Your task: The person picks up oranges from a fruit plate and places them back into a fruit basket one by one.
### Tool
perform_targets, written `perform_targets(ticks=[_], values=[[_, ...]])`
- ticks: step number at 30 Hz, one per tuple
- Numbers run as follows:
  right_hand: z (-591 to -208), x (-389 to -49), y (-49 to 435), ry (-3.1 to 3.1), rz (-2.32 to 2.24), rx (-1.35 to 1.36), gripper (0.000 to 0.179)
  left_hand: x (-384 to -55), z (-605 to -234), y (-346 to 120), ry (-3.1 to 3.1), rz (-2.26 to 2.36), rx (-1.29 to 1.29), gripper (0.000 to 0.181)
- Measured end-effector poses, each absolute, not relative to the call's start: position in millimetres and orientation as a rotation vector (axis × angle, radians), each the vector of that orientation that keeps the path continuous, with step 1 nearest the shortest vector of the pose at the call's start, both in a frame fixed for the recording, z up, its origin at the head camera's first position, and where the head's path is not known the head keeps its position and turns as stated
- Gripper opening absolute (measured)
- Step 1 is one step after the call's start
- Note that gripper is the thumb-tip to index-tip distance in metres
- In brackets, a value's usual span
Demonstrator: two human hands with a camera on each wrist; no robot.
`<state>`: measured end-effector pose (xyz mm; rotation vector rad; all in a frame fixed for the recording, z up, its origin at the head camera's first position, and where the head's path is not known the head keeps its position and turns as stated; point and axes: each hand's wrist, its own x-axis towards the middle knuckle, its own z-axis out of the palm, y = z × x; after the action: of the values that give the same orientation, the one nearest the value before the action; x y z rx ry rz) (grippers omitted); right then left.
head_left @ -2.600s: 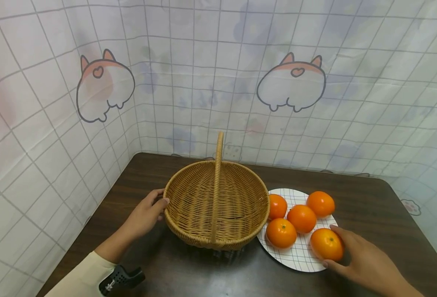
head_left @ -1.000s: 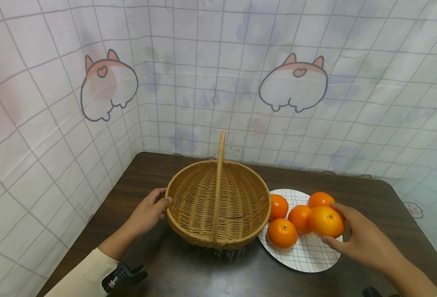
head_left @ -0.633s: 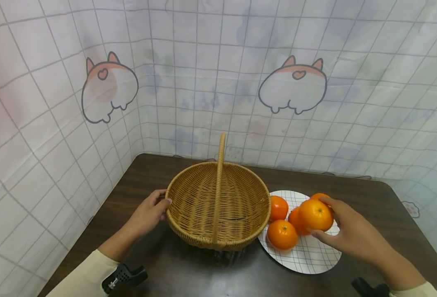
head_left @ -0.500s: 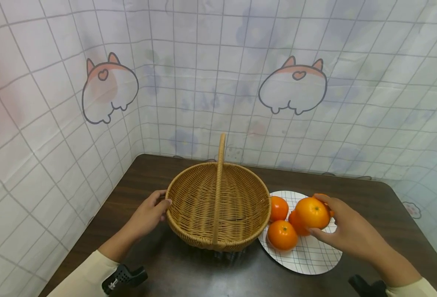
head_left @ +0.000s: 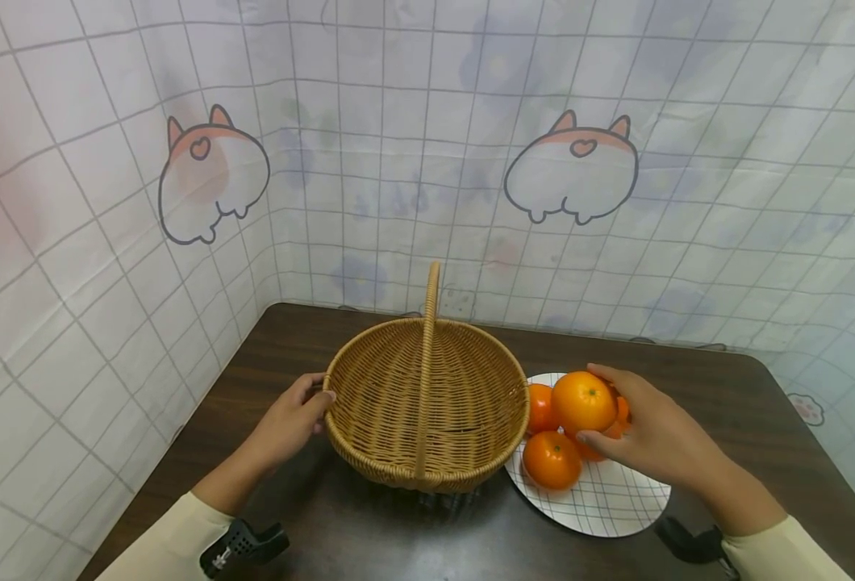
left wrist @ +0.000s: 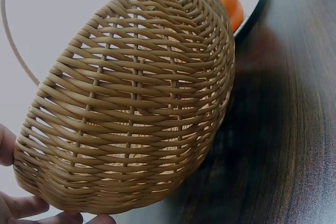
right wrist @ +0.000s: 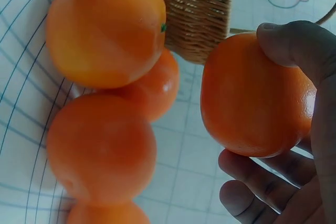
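My right hand (head_left: 656, 428) grips an orange (head_left: 584, 402) between thumb and fingers, raised above the plate (head_left: 616, 508). In the right wrist view the held orange (right wrist: 257, 95) is apart from the several oranges (right wrist: 102, 148) lying on the plate. One of those, a nearer orange (head_left: 552, 460), sits at the plate's front left; others are partly hidden behind the held one. At the left, my left hand (head_left: 293, 420) holds the rim of a round wicker basket (head_left: 377, 452), thumb on the near side. The left wrist view shows the basket's woven outside (left wrist: 131, 103) and fingertips around its edge.
The basket's arched handle (head_left: 427, 363) stands upright across its middle. Basket and plate stand side by side on a dark wooden table (head_left: 369, 532). A gridded cloth (head_left: 398, 161) with cartoon prints hangs behind and at the left.
My right hand took the orange from the plate's right side, lifted it and carried it left toward the basket. My left hand stays at the basket's rim.
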<state>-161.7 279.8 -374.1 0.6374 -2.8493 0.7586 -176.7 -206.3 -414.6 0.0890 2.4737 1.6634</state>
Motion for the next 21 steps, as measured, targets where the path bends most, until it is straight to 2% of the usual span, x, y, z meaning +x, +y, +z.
perform_targets(ticks=[21], values=[[-363, -172, 249, -2.850, 0.792, 0.692, 0.089, -176, -413, -206, 2.477, 1.656, 0.101, 0.057]])
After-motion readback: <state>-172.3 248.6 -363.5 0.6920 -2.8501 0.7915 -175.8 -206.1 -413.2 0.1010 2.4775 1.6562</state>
